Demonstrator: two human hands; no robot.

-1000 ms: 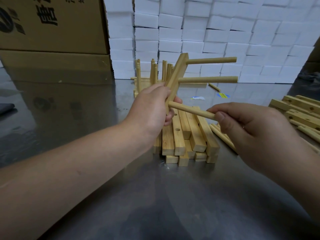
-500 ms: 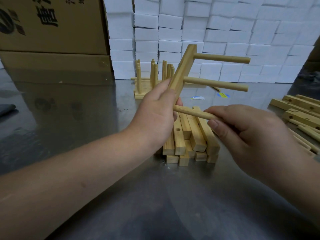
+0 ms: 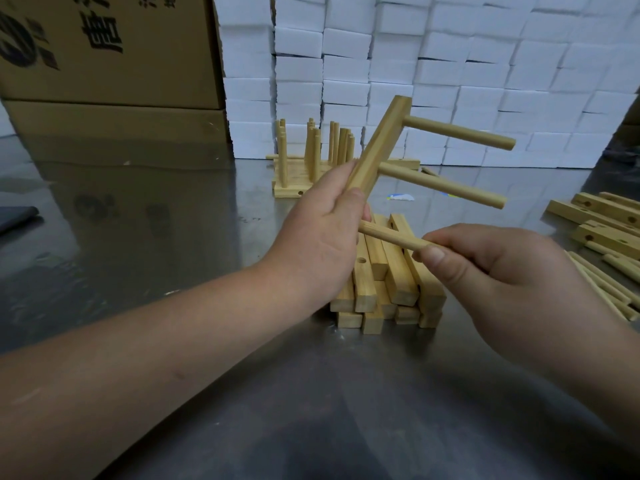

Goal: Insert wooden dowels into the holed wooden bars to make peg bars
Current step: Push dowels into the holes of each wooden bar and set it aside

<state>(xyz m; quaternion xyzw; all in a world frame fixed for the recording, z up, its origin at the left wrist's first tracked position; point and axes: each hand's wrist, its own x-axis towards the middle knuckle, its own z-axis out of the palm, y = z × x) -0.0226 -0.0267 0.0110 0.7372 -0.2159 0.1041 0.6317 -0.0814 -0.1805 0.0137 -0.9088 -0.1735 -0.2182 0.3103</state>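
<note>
Wooden bar (image 3: 375, 147), two-pegged, gripped by left hand (image 3: 322, 244); third dowel (image 3: 388, 237), perhaps seated, pinched by right hand (image 3: 502, 275).

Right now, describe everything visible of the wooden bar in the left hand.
The wooden bar is pale, square-edged wood, tilted with its top leaning right. The left hand grips its lower end. An upper dowel and a lower dowel stick out of its right side. A third dowel, pinched by the right hand, points at that end; whether it has entered is hidden.
</note>
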